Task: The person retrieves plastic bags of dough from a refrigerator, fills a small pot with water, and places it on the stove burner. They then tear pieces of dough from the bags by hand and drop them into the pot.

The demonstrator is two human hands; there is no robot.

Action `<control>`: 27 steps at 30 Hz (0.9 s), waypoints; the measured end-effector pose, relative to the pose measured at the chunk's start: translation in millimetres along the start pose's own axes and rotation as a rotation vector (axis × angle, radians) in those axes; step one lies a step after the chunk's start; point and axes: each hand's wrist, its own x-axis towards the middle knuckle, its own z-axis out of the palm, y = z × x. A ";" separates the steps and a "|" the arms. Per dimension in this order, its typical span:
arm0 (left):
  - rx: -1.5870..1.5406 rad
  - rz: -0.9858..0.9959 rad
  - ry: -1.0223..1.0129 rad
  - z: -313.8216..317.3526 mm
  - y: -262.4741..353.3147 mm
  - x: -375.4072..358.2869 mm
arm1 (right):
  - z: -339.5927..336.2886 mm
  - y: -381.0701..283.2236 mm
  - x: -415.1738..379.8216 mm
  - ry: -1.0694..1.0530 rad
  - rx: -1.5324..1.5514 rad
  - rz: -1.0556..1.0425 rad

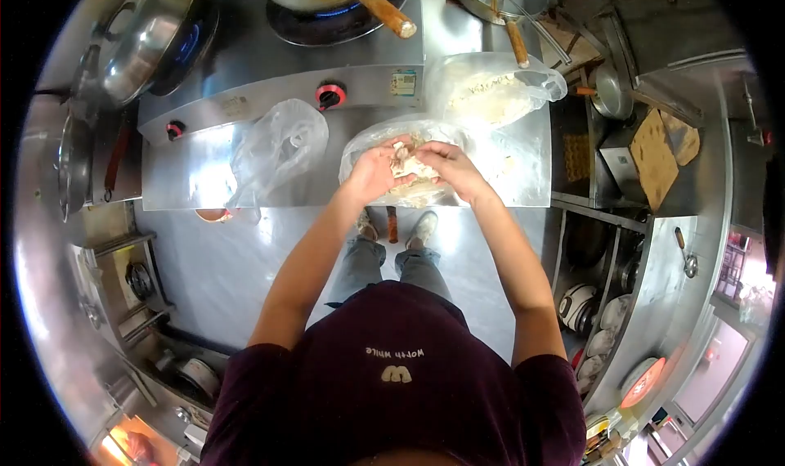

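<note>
Both my hands are over a clear plastic bag (356,149) of pale food at the counter's front edge. My left hand (376,170) is curled with its palm turned up around some pale, brownish pieces (402,157). From the other side my right hand (448,167) pinches at the same pieces with bent fingers. The exact kind of food is too small to tell. Behind my right hand lies a second clear bag (491,98) with pale food in it. To the left is a crumpled clear bag (286,143).
A pan with a wooden handle (386,12) sits over a blue flame behind the counter (327,190). Another metal pan (151,41) tilts at the far left. A pot (523,0) with strainers stands at the back right. Shelves flank both sides.
</note>
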 end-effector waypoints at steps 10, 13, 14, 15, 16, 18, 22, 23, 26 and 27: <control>-0.113 0.010 0.012 -3.7 -13.2 11.8 | -5.8 -7.4 -14.5 -0.073 0.114 -0.094; -0.142 -0.025 -0.007 2.5 -13.2 10.7 | -4.8 -7.4 -19.5 -0.096 0.058 -0.140; -0.157 -0.042 -0.021 3.7 -13.1 11.2 | -4.5 -7.9 -21.3 -0.094 0.005 -0.155; -0.160 -0.049 -0.032 1.7 -14.1 12.7 | -1.5 -4.6 -19.7 -0.028 -0.059 -0.275; -0.162 -0.054 -0.042 -1.4 -15.5 13.8 | 4.9 1.9 -15.7 0.038 -0.123 -0.395; -0.193 -0.058 -0.082 2.7 -15.7 12.4 | 14.0 -4.1 -19.8 0.118 -0.370 -0.522; -0.274 -0.090 -0.207 -8.0 -20.4 21.2 | 6.9 -8.4 -18.6 0.121 -0.374 -0.480; -0.287 -0.105 -0.237 -6.1 -17.4 19.2 | 7.7 -12.4 -17.3 0.105 -0.193 -0.452; -0.206 -0.084 -0.127 8.2 -16.6 12.8 | 6.3 -23.2 -24.5 0.116 0.106 -0.373; -0.212 -0.090 -0.128 13.1 -17.2 11.5 | 5.7 -24.3 -25.1 0.112 0.190 -0.348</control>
